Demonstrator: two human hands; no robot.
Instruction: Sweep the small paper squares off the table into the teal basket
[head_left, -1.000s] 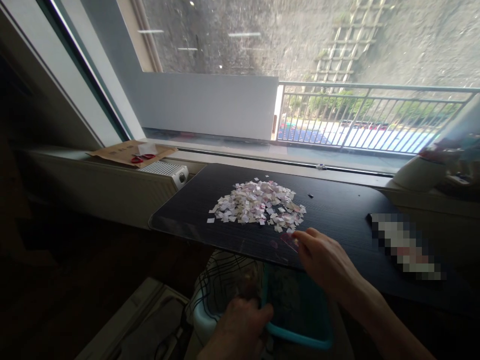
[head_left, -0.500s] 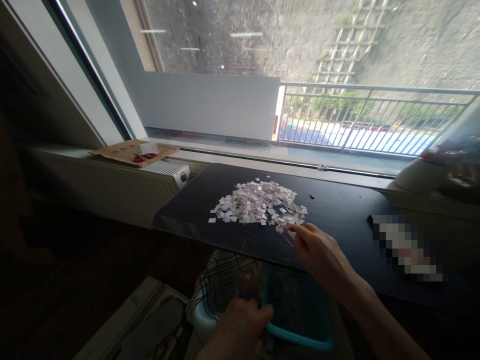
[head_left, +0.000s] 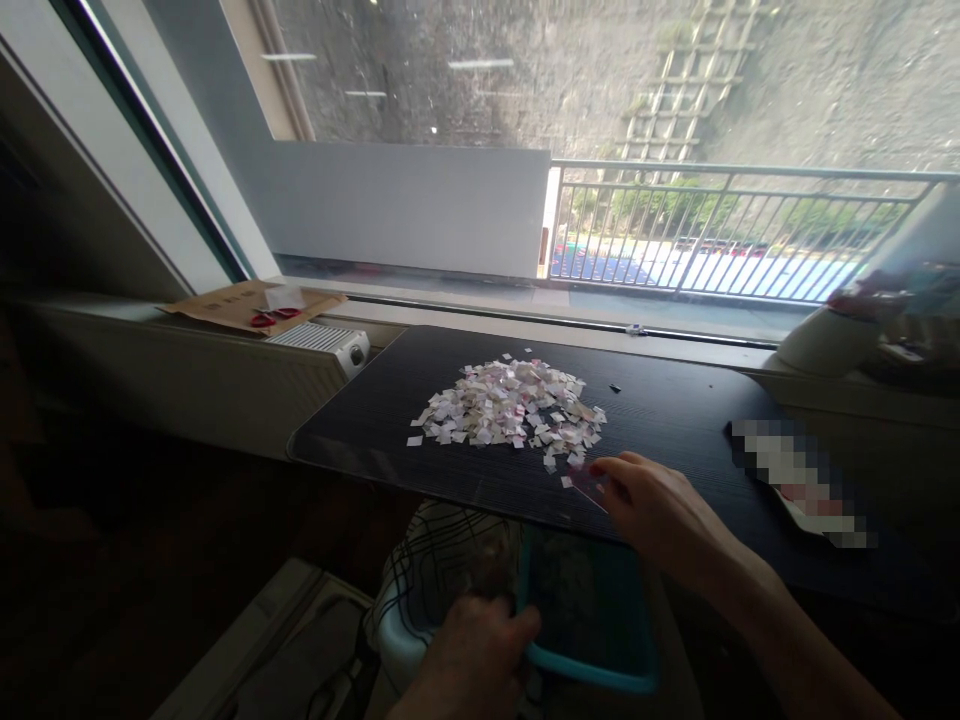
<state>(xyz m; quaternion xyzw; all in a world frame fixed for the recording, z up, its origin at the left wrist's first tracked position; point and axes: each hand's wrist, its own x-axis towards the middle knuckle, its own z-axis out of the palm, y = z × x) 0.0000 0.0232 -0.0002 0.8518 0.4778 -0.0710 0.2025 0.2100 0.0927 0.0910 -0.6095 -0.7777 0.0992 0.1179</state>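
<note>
A heap of small white and pink paper squares (head_left: 510, 412) lies on a black desk mat (head_left: 675, 420). My right hand (head_left: 660, 515) rests on the mat at the heap's near right edge, fingertips on a thin pinkish card or scraper (head_left: 589, 487) beside a few loose squares. My left hand (head_left: 469, 660) grips the rim of a teal tray (head_left: 592, 610) held below the mat's front edge.
A white bin with a checked liner (head_left: 427, 575) sits under the desk edge. On the left sill are a brown envelope with red scissors (head_left: 251, 305) and a white heater (head_left: 322, 345). A blurred object (head_left: 799, 480) lies at right, a white pot (head_left: 825, 340) behind it.
My right hand pushed up to the heap's edge, then drew back toward the front edge with the pinkish card, leaving a few squares pulled loose. The left hand and tray stayed put.
</note>
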